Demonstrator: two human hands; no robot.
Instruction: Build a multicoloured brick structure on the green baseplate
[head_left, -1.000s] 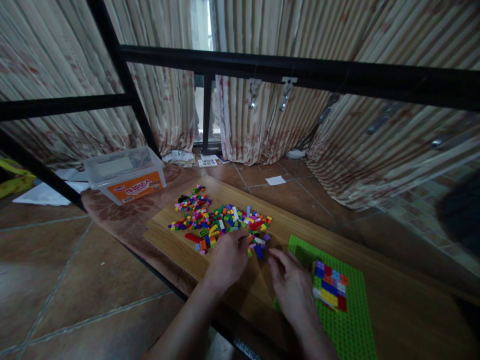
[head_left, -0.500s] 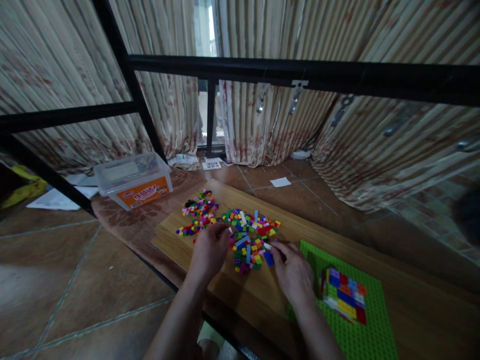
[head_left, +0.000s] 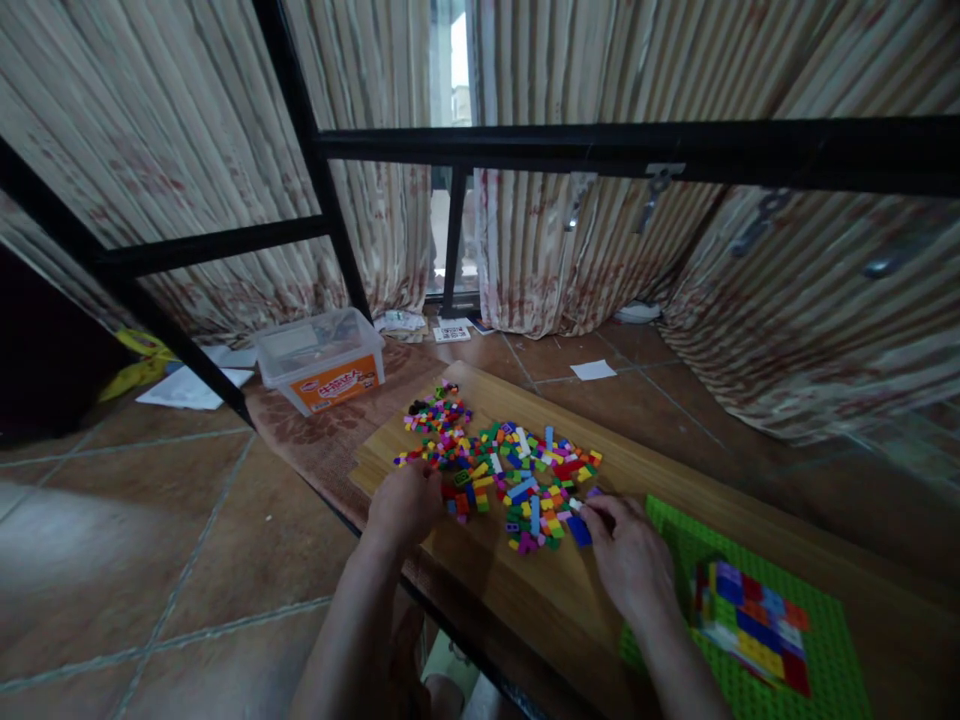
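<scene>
My left hand (head_left: 405,503) is over the near left side of a spread of small coloured toy bricks (head_left: 530,487). Its fingers bend down beside some red and orange bricks (head_left: 457,500), and the back of the hand hides most of them. At the right edge of the spread, my right hand (head_left: 634,555) pinches a small white brick (head_left: 576,506) between thumb and finger. Close by lies a dark blue brick (head_left: 578,531). To the right, a block built of multicoloured bricks (head_left: 761,620) sits on a green studded baseplate (head_left: 825,640).
The bricks lie on a wooden board (head_left: 480,575). Behind it on the left stands a clear plastic box (head_left: 322,355) with an orange label, on a brown cloth (head_left: 300,440). A black metal frame (head_left: 562,145) crosses in front of striped curtains (head_left: 600,60). White paper (head_left: 592,370) lies on the tiled floor.
My left hand has moved left and nearer over the bricks, uncovering a white brick in the spread. My right hand stays at the white brick. The whole view has shifted, so things appear further right.
</scene>
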